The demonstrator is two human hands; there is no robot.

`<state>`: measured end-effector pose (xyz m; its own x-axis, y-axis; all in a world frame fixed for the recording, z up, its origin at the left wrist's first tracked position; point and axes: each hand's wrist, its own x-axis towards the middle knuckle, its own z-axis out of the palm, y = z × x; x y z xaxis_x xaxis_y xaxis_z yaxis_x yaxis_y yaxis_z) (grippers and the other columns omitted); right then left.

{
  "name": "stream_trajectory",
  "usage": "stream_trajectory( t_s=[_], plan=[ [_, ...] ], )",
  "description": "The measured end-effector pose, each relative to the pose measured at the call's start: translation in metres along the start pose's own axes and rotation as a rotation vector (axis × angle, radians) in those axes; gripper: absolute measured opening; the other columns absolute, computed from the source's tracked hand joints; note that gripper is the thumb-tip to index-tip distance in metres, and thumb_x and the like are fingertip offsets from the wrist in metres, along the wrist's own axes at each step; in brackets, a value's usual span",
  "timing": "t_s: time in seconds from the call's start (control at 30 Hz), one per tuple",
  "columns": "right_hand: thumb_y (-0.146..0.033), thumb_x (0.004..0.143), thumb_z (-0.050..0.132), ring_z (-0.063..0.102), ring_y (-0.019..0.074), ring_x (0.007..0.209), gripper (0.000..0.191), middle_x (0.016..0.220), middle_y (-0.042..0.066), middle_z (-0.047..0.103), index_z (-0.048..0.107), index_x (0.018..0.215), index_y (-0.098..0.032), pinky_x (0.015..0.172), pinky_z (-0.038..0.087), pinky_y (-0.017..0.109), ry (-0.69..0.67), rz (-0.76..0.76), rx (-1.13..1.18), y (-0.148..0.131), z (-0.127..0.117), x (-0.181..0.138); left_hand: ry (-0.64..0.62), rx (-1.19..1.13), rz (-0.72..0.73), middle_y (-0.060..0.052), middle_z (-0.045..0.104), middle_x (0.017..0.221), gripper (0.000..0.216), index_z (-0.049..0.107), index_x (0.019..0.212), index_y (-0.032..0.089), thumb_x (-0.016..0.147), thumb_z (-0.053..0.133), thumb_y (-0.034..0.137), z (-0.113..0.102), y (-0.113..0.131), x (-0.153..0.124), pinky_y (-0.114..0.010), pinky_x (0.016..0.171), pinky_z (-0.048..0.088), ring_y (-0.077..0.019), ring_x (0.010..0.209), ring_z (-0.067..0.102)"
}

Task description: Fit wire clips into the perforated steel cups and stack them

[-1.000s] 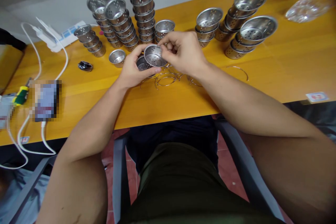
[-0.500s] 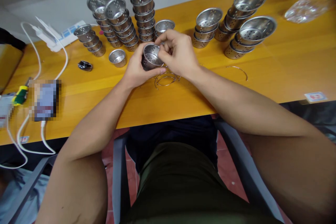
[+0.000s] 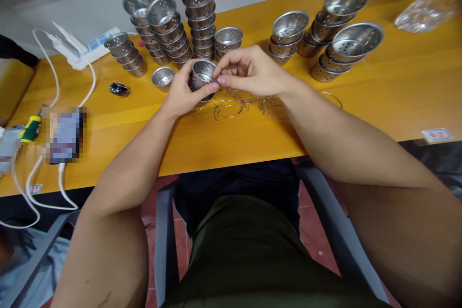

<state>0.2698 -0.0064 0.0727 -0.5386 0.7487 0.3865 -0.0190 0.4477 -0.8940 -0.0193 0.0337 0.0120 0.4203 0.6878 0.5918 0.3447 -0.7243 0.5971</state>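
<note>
1. Above the table (image 3: pixel 361 101), the left hand (image 3: pixel 182 94) clasps a perforated steel cup (image 3: pixel 202 74) in its grip.
2. Right hand (image 3: pixel 249 72) pinches at the cup's rim, over the wire rings (image 3: pixel 231 106).
3. Both hands have dropped lower than before; the cup now sits upright.

A: What colour is the table (image 3: pixel 397 96)?

B: Warm orange-yellow wood with a faint lengthwise grain.

A: And the cup (image 3: pixel 202 74) over its middle?

B: Shiny silver steel, dotted with small round holes. The stacks of cups (image 3: pixel 197 14) along the far edge have the same silver and the same dots.

A: The wire rings (image 3: pixel 231 106)?

B: Thin, pale silver.

A: Anything near the left edge?

B: A white cable (image 3: pixel 61 187), a white power strip (image 3: pixel 83 50) with blue markings, and a tool with a yellow and green handle (image 3: pixel 31 130).
</note>
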Motion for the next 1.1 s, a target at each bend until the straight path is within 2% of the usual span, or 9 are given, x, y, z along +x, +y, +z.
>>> stream_trajectory(
  t_s=[0.1,0.23,0.33,0.5,0.83,0.9,0.97,1.03,1.1],
  plan=[
    [-0.091,0.082,0.12,0.072,0.0227,0.077,0.074,0.088,0.0,0.08,0.083,0.106,-0.031,0.071,0.069,0.038,-0.058,0.002,0.052,-0.001,-0.002,0.0,-0.019,-0.021,-0.029,-0.016,0.091,0.145,0.108,0.082,0.152,0.027,0.093,0.087,0.117,-0.002,-0.001,0.0,-0.074,0.143,0.067,-0.0459,0.144,0.089],
    [-0.097,0.081,0.117,0.074,0.0248,0.075,0.079,0.083,0.001,0.077,0.08,0.104,-0.031,0.071,0.069,0.041,-0.006,0.029,0.023,-0.001,0.003,0.002,-0.026,-0.039,-0.015,-0.017,0.091,0.154,0.121,0.081,0.159,0.028,0.078,0.101,0.116,-0.003,0.0,0.0,-0.073,0.145,0.066,-0.049,0.15,0.087],
    [-0.099,0.082,0.115,0.075,0.0266,0.075,0.079,0.08,0.001,0.075,0.077,0.102,-0.032,0.069,0.069,0.042,0.047,0.061,-0.009,-0.002,0.007,0.002,-0.022,-0.038,-0.02,-0.019,0.092,0.156,0.119,0.081,0.159,0.028,0.078,0.106,0.111,-0.004,0.006,0.001,-0.074,0.146,0.066,-0.0496,0.15,0.088],
    [-0.097,0.083,0.116,0.074,0.0259,0.074,0.078,0.079,0.001,0.075,0.075,0.1,-0.033,0.067,0.067,0.041,0.053,0.075,-0.013,-0.004,0.01,0.003,-0.027,-0.039,-0.031,-0.02,0.091,0.159,0.113,0.082,0.158,0.029,0.083,0.101,0.112,-0.005,0.016,0.003,-0.071,0.146,0.066,-0.0487,0.151,0.088],
    [-0.089,0.087,0.117,0.067,0.019,0.071,0.07,0.084,0.0,0.078,0.085,0.102,-0.028,0.069,0.063,0.036,-0.082,0.013,0.054,0.008,0.0,0.002,-0.059,0.019,-0.01,-0.023,0.089,0.162,0.129,0.077,0.165,0.027,0.079,0.092,0.123,-0.007,0.014,0.0,-0.073,0.146,0.064,-0.0515,0.157,0.085],
    [-0.091,0.088,0.115,0.07,0.0215,0.077,0.071,0.088,0.001,0.08,0.085,0.111,-0.03,0.072,0.064,0.038,-0.036,0.016,0.002,0.013,0.0,0.002,-0.056,0.017,-0.03,-0.022,0.089,0.163,0.125,0.077,0.164,0.028,0.081,0.093,0.121,-0.006,0.012,0.001,-0.073,0.146,0.064,-0.0517,0.159,0.084],
    [-0.091,0.091,0.112,0.072,0.0241,0.084,0.071,0.1,0.003,0.083,0.085,0.122,-0.033,0.076,0.066,0.04,0.09,-0.013,-0.082,0.017,0.001,0.002,-0.027,0.007,-0.048,-0.019,0.089,0.165,0.122,0.075,0.163,0.03,0.082,0.097,0.118,-0.005,0.005,0.001,-0.072,0.146,0.065,-0.0505,0.16,0.084],
    [-0.089,0.097,0.106,0.074,0.0275,0.092,0.065,0.116,0.006,0.086,0.086,0.128,-0.036,0.083,0.069,0.046,0.206,-0.05,-0.195,0.017,0.002,0.002,0.004,-0.005,-0.053,-0.015,0.088,0.168,0.121,0.072,0.165,0.032,0.082,0.099,0.117,-0.005,-0.005,0.0,-0.069,0.147,0.065,-0.0471,0.162,0.083],
    [-0.085,0.103,0.1,0.078,0.033,0.104,0.055,0.131,0.01,0.086,0.088,0.129,-0.038,0.092,0.074,0.052,0.237,-0.067,-0.302,0.013,0.003,0.0,0.022,-0.014,-0.046,-0.011,0.086,0.172,0.122,0.068,0.168,0.032,0.084,0.099,0.116,-0.006,-0.016,-0.001,-0.068,0.149,0.063,-0.0429,0.164,0.081]
  ],
)
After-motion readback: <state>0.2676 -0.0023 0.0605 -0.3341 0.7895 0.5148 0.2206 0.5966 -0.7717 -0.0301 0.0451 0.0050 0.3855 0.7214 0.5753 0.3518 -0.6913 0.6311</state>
